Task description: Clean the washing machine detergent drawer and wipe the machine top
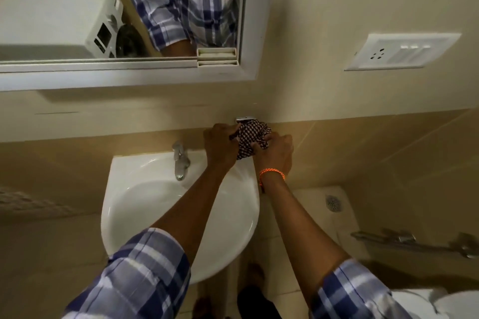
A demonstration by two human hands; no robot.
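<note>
Gripping a bunched checked cloth [251,140], both hands meet at the wall above the right rear corner of the white washbasin [145,204]. The left hand [220,146] has its fingers curled round the cloth's left side, and the right hand [274,153] has its fingers dug into the cloth's lower right, so the fabric is squeezed between the two. The cloth is dark with a small white check and sits just under a small metal wall fitting [245,119]; whether it hangs from that fitting cannot be told. An orange cord bracelet [272,173] circles the right wrist. Both forearms are bare, with blue and white plaid sleeves [134,274] rolled up near the elbows.

A chrome tap [180,160] stands at the back of the basin, left of the hands. Above, a white-framed mirror [248,33] reflects the plaid shirt and a white front-loading washing machine [59,18], whose flat top and control panel show only in that reflection. A white switch and socket plate [401,50] is fixed to the beige wall on the right. Lower right, a round floor drain [333,202] sits in the tiled floor, and a metal rail [414,241] runs near the frame edge.
</note>
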